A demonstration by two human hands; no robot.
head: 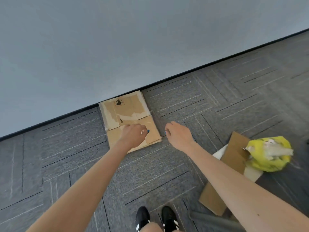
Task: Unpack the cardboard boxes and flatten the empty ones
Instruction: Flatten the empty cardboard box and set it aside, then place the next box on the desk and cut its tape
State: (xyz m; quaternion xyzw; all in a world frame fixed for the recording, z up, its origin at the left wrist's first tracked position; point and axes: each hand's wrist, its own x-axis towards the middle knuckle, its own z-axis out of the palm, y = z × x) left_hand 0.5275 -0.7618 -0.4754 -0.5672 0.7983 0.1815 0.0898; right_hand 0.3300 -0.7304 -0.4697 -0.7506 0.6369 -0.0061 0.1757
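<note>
Grey carpet (167,164) tiles with thin line patterns cover the floor, meeting a blue-grey wall (117,39) along a dark skirting that runs from 8 o'clock up to 2 o'clock. A flattened box (128,113) lies on the carpet against the wall near the centre; its printed mark is too blurred to read, and its near part is covered by the left hand (133,135). That hand is over the box with fingers loosely curled; whether it presses the cardboard cannot be told. The right hand (178,133), just beside the box's right edge, hangs slack with fingers bent down, gripping nothing visible. At 4 o'clock more cardboard (234,156) lies partly hidden behind the right forearm, with a yellow bag (269,153) of crumpled paper on it, motion-blurred. Two black shoes (155,218) show at 6 o'clock, cut off.
</note>
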